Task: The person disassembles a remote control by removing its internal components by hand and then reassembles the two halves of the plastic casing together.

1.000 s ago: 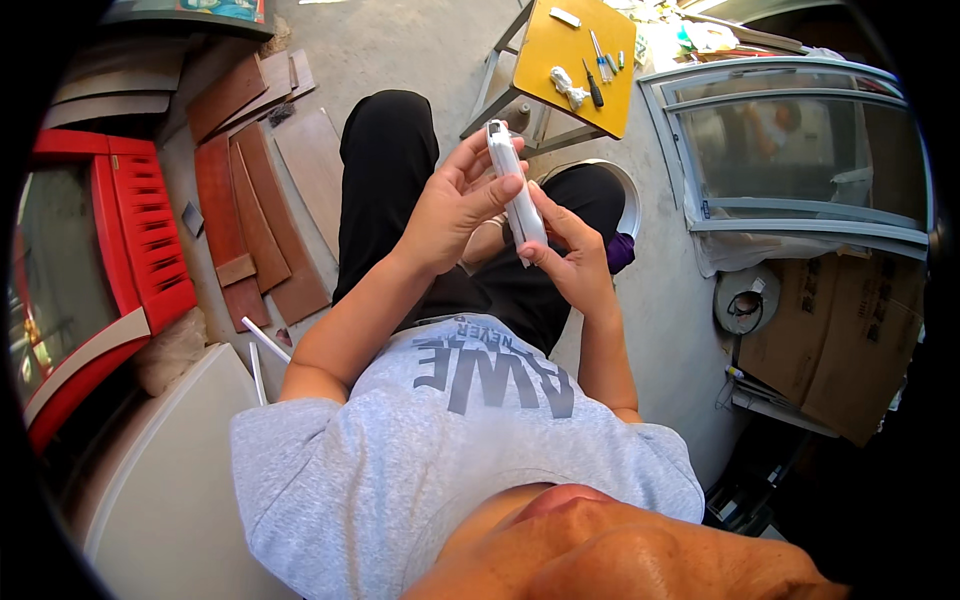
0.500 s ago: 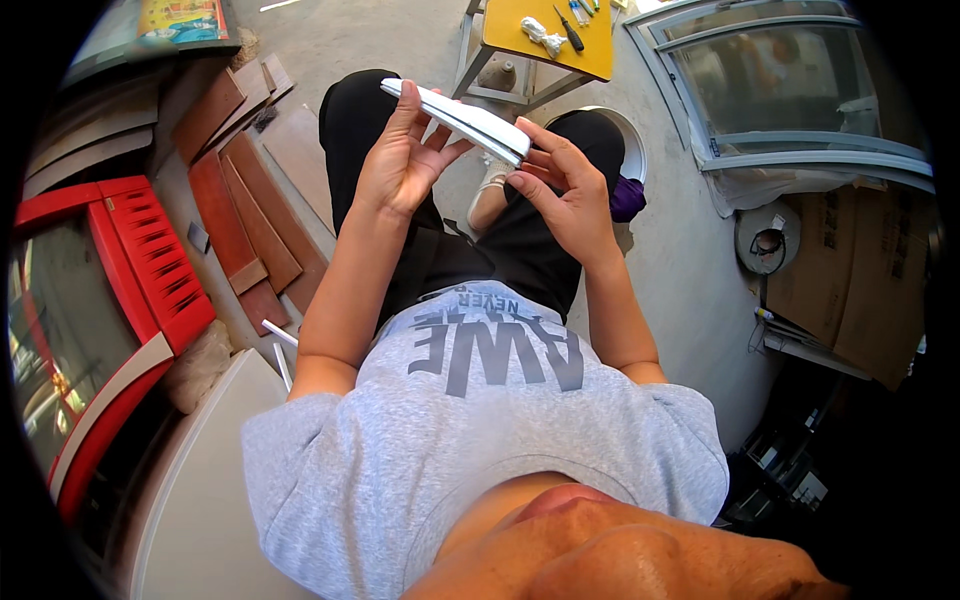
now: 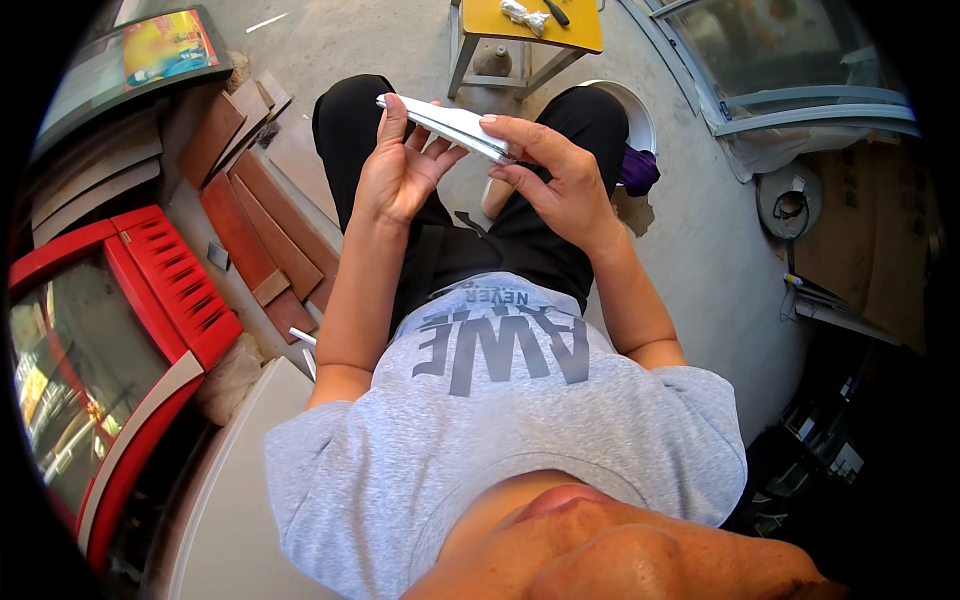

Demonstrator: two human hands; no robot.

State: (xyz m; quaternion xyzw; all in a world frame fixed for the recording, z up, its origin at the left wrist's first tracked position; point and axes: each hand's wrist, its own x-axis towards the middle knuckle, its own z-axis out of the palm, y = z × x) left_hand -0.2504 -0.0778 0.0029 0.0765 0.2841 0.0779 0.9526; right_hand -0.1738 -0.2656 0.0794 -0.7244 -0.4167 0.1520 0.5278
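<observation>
A slim white, elongated plastic object (image 3: 445, 124) with a seam along its side lies tilted across both hands, above my lap. My left hand (image 3: 395, 170) grips its left end between thumb and fingers, palm facing up. My right hand (image 3: 555, 180) holds the right end, thumb below and forefinger on top. Beyond them stands a yellow-topped stool (image 3: 575, 22) with a crumpled white item (image 3: 523, 17) and a black-handled tool (image 3: 555, 12) on it.
Wooden boards (image 3: 245, 230) and a red glass-fronted cabinet (image 3: 175, 280) lie at left, with a pale panel (image 3: 235, 480) nearer. At right are glass frames (image 3: 770, 50), cardboard (image 3: 860, 260), a coiled roll (image 3: 775, 220) and a white basin (image 3: 635, 120) with purple cloth (image 3: 638, 172).
The white object has swung from upright to nearly crosswise, its far end now at my left. Both hands have turned with it. The view has shifted, leaving less of the stool in frame.
</observation>
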